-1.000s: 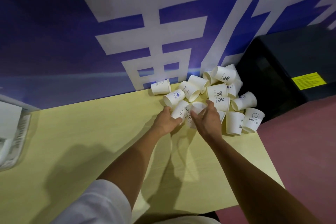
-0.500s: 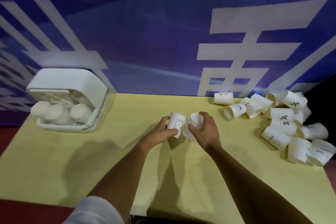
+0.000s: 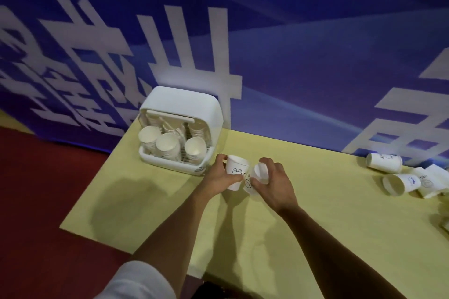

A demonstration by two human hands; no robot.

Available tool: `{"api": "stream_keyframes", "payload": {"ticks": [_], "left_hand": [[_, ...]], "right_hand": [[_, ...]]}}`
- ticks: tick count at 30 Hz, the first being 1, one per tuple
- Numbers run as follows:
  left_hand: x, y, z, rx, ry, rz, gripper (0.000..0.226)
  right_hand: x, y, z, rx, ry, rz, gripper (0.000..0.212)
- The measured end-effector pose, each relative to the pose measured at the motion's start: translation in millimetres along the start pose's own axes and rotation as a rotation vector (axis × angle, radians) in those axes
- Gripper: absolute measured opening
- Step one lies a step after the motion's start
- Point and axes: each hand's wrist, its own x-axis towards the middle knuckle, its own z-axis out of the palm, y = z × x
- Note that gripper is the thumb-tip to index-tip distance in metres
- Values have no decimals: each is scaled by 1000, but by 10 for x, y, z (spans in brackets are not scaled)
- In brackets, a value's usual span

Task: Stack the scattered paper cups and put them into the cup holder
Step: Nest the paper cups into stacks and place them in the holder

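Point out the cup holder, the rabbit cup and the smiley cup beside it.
cup holder [image 3: 181,102]: head view, white top cover.
rabbit cup [image 3: 238,166]: head view, printed side wall.
smiley cup [image 3: 248,185]: head view, lower side wall.

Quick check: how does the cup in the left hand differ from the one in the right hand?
The left-hand cup stands nearly upright, side showing; the right-hand cup is tilted, its mouth toward the camera. The left-hand cup bears a rabbit drawing, the right-hand cup a round smiley-like mark. Both are white paper cups, side by side.
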Motion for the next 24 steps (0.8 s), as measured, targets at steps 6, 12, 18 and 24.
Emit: {"api": "stream_keyframes", "payload": {"ticks": [6,12,18,24], "left_hand": [[-110,-104,-505,-44,168,86,79],[-186,-154,-837,7,371,77,80],[91,-69,-1031,25,425,131,81],[448,-86,-1112,83,376,133,80]], "right_hand": [[-50,-130,326,-91,-10,61,46],[3,-241,433,-73,-39,76,51],[75,-321,492,-18,-6,174,53],[318,-505,504,9,40,208,51]]}}
